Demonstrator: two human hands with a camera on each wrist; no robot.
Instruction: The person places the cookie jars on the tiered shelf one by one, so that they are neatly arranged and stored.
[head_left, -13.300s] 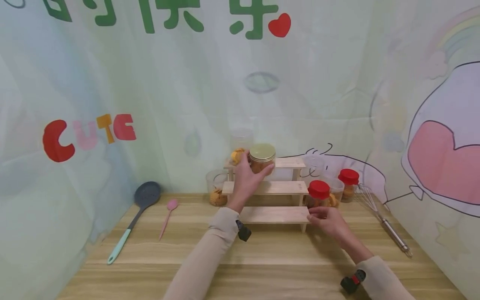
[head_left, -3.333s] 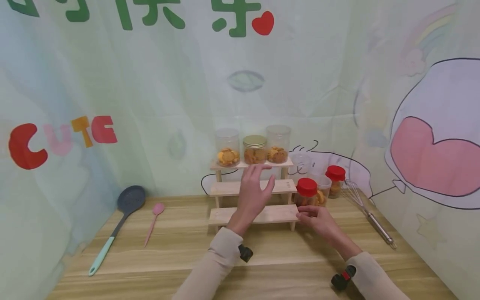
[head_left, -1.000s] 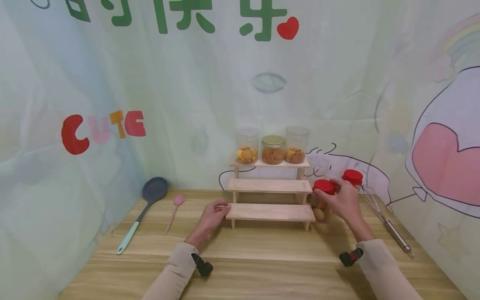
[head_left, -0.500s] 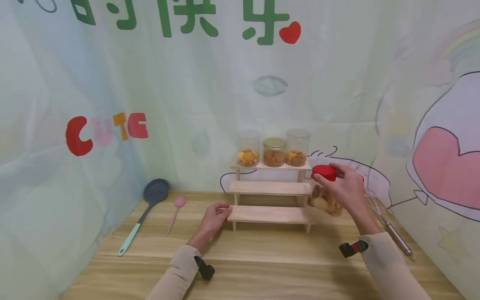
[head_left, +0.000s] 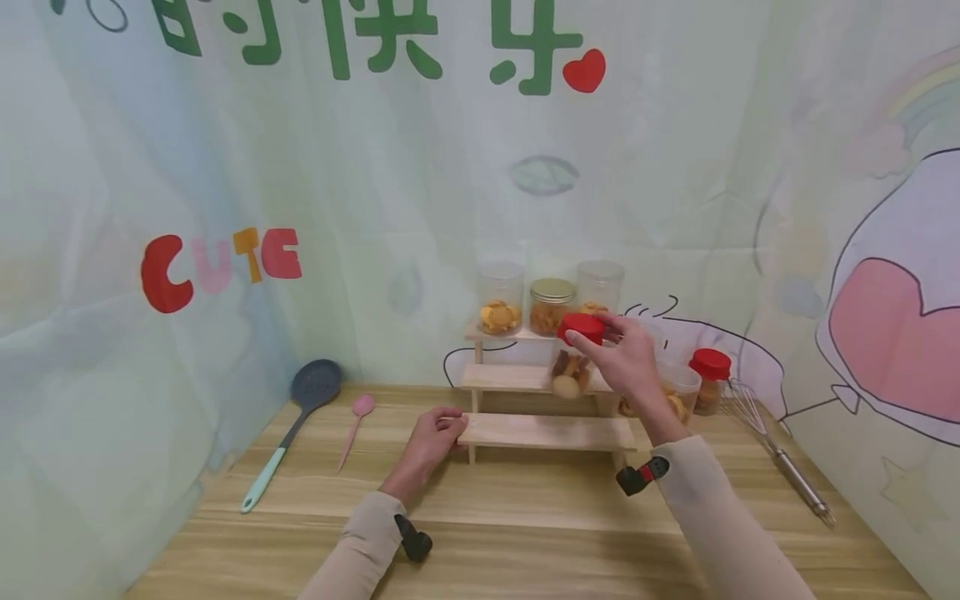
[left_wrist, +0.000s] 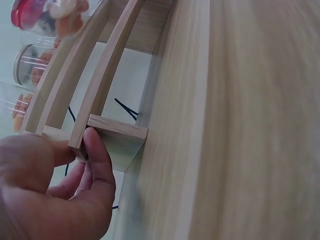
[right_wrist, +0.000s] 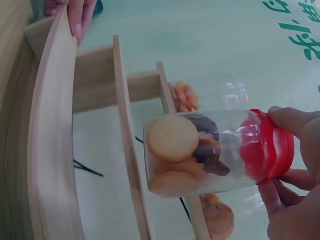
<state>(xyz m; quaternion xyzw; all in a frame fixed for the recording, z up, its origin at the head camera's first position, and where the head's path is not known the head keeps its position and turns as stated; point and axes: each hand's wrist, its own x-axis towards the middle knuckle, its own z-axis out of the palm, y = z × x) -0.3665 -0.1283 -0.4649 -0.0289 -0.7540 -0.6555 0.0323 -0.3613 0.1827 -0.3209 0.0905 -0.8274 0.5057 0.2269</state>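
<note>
Seconds after sitting beside the pale wooden three-tier stand (head_left: 547, 431), a clear, red-lidded jar of cookies (head_left: 572, 357) now hangs in front of its top tier (head_left: 527, 335), raised by the right hand (head_left: 628, 357).

The right hand (right_wrist: 300, 212) grips a clear cookie jar (right_wrist: 225, 150) by its red lid (right_wrist: 276, 147); the left hand (right_wrist: 79, 14) holds a wooden stand (right_wrist: 52, 135) at one end. Cookies (right_wrist: 217, 220) along its top edge seem jarred.

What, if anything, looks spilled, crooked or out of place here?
Nothing stands out: no visible spill, three jars stand upright on the top shelf, and the right hand holds a red-lidded jar by its lid.
</note>
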